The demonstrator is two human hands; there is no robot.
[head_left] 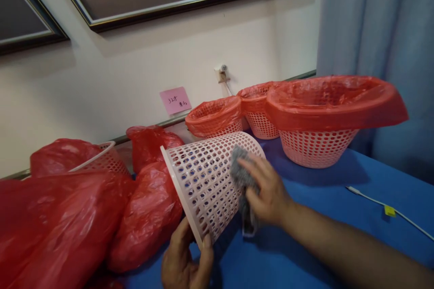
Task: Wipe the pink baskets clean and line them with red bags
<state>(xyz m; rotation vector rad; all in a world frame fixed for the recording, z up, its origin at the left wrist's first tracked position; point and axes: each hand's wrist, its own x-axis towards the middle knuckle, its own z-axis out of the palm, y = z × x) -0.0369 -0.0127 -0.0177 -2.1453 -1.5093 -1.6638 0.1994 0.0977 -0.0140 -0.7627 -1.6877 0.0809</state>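
A light pink perforated plastic basket (pixel 213 180) is tilted on its side in the middle of the view, its rim toward the lower left. My left hand (pixel 187 257) grips that rim from below, thumb on the outer side. Against the basket's side, near its base, my right hand (pixel 267 189) presses a grey cloth (pixel 242 171), part of which hangs down below the fingers. The inside of the basket is hidden.
Red plastic bags (pixel 68 221) are heaped at the left around another basket (pixel 108 160). Three baskets lined with red bags, the largest (pixel 315 144) at right, stand near the wall. A white cable (pixel 407 219) with a yellow tag lies on the blue table (pixel 325 207).
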